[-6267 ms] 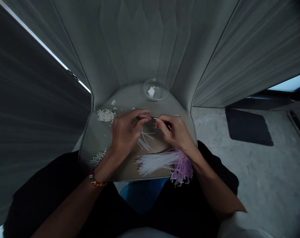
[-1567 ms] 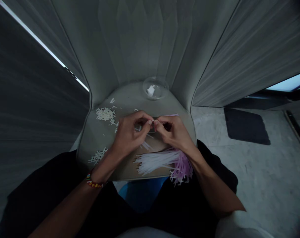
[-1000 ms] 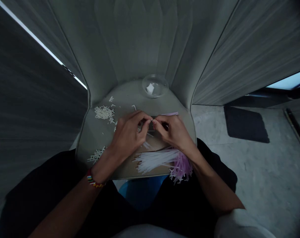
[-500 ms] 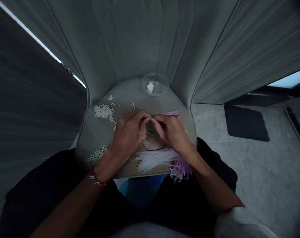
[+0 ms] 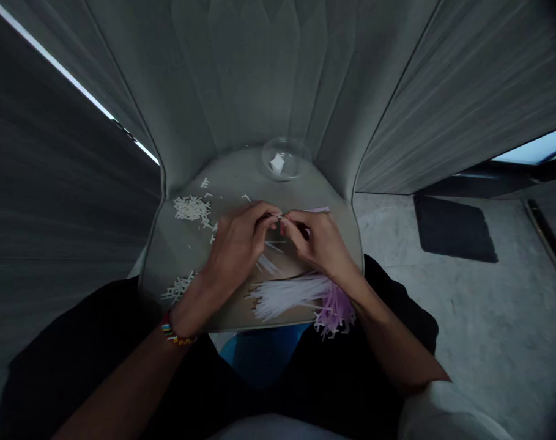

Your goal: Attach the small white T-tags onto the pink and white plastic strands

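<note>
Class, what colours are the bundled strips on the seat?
The bundled strips are white at left, mostly purple at right; head view.

A beaded bracelet [image 5: 179, 335] circled the left wrist, with red, green and white stripes on the side and yellow beads over dark red on the rest; whether it was 1 string or 2 could not be told. The forearm below the bracelet was bare. Loose black trousers [image 5: 60, 348] covered the 2 legs, to its left and right. Well to the right of the bracelet and lower, a pale grey sleeve [image 5: 452, 410] ended near the right elbow.
</note>
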The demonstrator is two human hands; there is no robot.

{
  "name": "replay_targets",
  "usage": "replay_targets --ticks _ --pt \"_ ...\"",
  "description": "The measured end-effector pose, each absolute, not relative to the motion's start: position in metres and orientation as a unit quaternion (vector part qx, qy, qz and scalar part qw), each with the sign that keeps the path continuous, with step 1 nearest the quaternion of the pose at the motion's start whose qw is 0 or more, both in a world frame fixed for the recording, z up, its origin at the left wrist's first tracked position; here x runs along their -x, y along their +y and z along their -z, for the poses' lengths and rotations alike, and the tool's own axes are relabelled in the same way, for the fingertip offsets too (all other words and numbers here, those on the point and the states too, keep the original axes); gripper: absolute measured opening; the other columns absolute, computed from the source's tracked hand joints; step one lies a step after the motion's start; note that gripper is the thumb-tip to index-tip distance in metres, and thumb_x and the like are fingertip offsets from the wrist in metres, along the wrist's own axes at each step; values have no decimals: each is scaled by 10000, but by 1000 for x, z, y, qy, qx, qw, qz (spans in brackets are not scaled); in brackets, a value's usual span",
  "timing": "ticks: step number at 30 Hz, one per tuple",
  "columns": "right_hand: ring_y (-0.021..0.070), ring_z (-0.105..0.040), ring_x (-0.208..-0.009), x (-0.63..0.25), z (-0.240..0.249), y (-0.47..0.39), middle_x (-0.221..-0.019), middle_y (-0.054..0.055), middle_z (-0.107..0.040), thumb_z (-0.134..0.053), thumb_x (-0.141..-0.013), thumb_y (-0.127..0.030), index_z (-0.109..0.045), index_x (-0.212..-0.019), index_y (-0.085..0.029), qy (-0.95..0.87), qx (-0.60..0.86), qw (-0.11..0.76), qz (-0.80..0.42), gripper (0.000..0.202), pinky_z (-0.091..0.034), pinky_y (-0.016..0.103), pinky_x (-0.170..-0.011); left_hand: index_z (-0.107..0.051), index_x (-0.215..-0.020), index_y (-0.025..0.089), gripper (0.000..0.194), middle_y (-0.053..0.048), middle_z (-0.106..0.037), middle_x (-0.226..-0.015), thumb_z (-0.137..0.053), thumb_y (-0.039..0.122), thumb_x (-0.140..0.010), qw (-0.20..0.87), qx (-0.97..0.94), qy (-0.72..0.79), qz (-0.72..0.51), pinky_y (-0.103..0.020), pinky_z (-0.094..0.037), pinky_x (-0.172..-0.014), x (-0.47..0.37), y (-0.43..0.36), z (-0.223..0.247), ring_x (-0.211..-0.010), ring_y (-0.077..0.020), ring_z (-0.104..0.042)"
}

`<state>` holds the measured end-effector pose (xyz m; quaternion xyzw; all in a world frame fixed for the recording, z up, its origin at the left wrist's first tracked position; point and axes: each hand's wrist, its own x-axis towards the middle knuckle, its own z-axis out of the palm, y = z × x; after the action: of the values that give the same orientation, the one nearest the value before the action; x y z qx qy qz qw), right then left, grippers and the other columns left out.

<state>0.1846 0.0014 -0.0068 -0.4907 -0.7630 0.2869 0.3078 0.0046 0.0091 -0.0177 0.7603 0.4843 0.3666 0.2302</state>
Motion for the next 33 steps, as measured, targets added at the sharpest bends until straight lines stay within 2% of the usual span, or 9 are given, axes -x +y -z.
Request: replay_targets --ticks 3,8,12,18,28,33 --pt "95 -488 -581 -188 7 3 -650 -32 -604 -530 -1017 -285 -697 -810 -169 -757 497 322 -276 291 -326 257 -629 -725 -1034 209 169 5 -770 -962 -579 152 -970 222 -776 474 -352 -256 -529 -829 -2 12 15 -870 -148 -716" --pt "99 -467 -578 -191 7 3 -634 -33 -577 -539 -1013 -281 -670 -772 -173 -762 496 312 -276 294 -316 264 -614 -743 -983 202 113 3 -763 -879 -650 170 -927 177 -786 456 -377 -247 -538 -774 0 13 16 -775 -135 -700" --pt "95 -473 -594 -191 5 2 -645 -36 -564 -536 -1022 -286 -660 -779 -171 -768 482 307 -289 296 -323 255 -627 -752 -981 207 119 -7 -779 -917 -653 182 -920 162 -792 435 -396 -258 -562 -784 -1 11 17 -775 -137 -711" --pt "93 -462 -586 -191 5 3 -636 -37 -552 -534 -1022 -281 -657 -768 -165 -769 483 309 -281 306 -323 255 -632 -763 -959 198 139 -4 -774 -870 -653 145 -894 188 -776 460 -388 -242 -557 -752 -3 11 13 -734 -128 -697" --pt "99 -464 -589 -190 3 2 -634 -36 -560 -521 -1023 -292 -659 -766 -171 -769 485 305 -285 316 -328 256 -634 -774 -969 193 135 -12 -779 -866 -648 222 -931 189 -788 456 -368 -252 -544 -753 1 14 15 -743 -142 -704" --pt "99 -471 -587 -191 4 3 -630 -37 -548 -529 -1016 -275 -641 -753 -171 -769 489 301 -280 304 -324 257 -626 -769 -970 200 128 1 -771 -848 -650 201 -924 194 -789 468 -349 -244 -531 -718 1 14 14 -711 -131 -685"
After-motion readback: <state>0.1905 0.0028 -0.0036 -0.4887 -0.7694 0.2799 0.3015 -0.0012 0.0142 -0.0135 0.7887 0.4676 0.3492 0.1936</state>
